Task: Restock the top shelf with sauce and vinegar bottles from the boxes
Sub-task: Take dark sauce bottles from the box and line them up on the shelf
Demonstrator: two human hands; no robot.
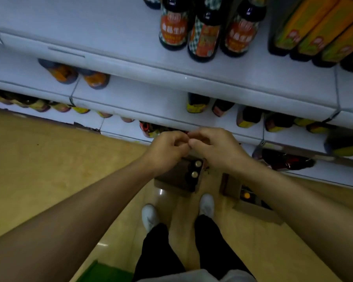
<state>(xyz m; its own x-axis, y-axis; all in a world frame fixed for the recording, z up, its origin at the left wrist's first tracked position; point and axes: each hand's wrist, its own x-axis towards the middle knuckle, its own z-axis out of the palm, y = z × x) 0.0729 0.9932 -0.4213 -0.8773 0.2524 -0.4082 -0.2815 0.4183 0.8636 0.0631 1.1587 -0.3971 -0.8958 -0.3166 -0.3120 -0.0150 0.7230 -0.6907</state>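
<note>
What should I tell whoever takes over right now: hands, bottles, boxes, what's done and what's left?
Left hand and right hand: fingers curled, fingertips meeting in front of the shelves; neither holds a bottle.
Top shelf: three dark bottles with orange labels stand beside tall yellow-labelled bottles; the shelf's left part is bare.
Open cardboard box on the floor by the feet, two bottle caps showing; a second box to its right.
Left: lift bottles from the boxes and fill the bare part.

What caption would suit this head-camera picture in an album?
Both hands, left and right, meet empty above an open brown cardboard box of gold-capped bottles, below the white top shelf of orange-labelled dark sauce bottles.
</note>
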